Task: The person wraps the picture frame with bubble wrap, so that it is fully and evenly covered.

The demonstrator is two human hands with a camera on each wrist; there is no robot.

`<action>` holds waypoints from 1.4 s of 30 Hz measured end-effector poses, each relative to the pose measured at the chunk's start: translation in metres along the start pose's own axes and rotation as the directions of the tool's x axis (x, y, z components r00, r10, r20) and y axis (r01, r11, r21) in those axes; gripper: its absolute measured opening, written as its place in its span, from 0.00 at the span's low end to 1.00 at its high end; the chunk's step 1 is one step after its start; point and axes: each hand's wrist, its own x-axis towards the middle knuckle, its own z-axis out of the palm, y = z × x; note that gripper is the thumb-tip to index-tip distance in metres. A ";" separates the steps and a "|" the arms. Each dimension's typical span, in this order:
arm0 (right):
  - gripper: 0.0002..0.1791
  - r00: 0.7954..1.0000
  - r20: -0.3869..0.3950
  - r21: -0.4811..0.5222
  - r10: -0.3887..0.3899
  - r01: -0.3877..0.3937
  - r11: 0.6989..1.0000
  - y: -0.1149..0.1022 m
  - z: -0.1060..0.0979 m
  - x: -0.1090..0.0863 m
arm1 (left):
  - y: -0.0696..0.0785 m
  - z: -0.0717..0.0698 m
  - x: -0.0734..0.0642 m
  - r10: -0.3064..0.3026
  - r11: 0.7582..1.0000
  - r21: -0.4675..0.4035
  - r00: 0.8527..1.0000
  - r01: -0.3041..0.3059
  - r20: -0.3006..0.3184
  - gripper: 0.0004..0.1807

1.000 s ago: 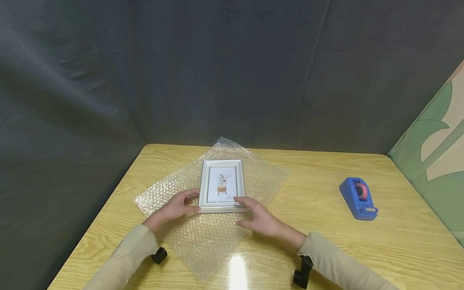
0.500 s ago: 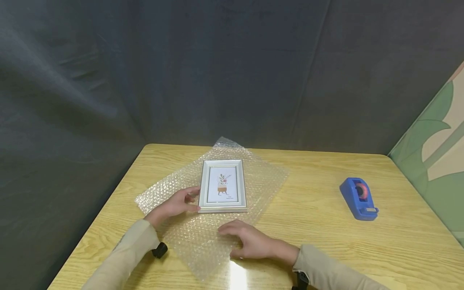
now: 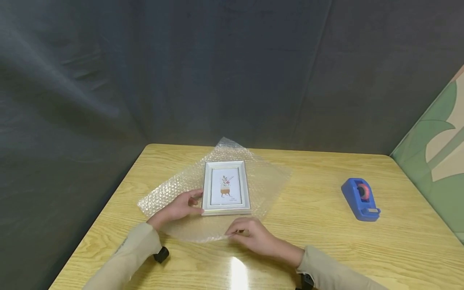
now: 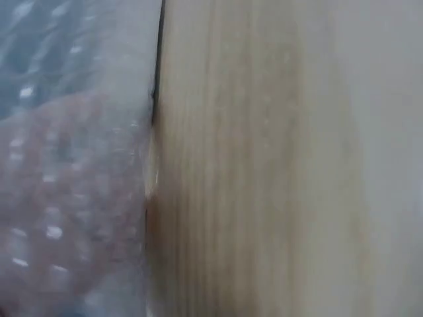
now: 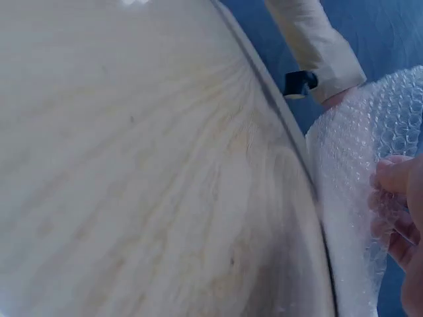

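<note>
A silver-white picture frame point(image 3: 208, 185) with a plant print lies face up on a sheet of bubble wrap point(image 3: 195, 231). My left hand point(image 3: 181, 206) rests at the frame's left side, its fingertips touching the edge and the thumb by the near left corner. With thumb and fingers, my right hand point(image 3: 253, 237) pinches the near corner of the wrap, lifted and folded toward the frame. The right wrist view shows that hand point(image 5: 403, 198) gripping the bubbly sheet point(image 5: 350, 152). In the left wrist view, blurred wrap point(image 4: 66, 165) covers the left part, a hand faintly visible through it.
On the right of the wooden table point(image 3: 308, 225) stands a blue tape dispenser point(image 3: 360, 199) with a pinkish roll. A dark curtain point(image 3: 232, 72) hangs behind and along the left. A patterned green panel point(image 3: 442, 161) borders the right side.
My right hand has left the frame's near right corner, come down to the wrap's near corner, taken hold of it and raised it toward the frame. My left hand has stayed by the frame.
</note>
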 end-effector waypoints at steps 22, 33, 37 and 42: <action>0.05 0.997 0.052 0.034 -0.055 0.053 0.998 -0.012 -0.020 -0.027 | 0.037 0.035 -0.022 -0.026 0.999 -0.032 0.997 0.029 0.079 0.46; 0.06 0.996 -0.086 0.052 0.023 -0.019 0.998 -0.004 -0.029 -0.012 | 0.045 0.004 -0.018 0.063 0.998 0.009 0.987 -0.065 0.148 0.37; 0.06 0.979 -0.165 0.044 0.117 -0.111 0.993 0.004 -0.031 -0.002 | 0.052 -0.013 -0.011 0.095 0.995 0.010 0.993 -0.096 0.077 0.33; 0.07 0.941 -0.256 0.011 0.222 -0.226 0.974 0.018 -0.034 0.008 | 0.057 -0.022 -0.005 0.102 0.995 0.014 0.994 -0.102 0.027 0.30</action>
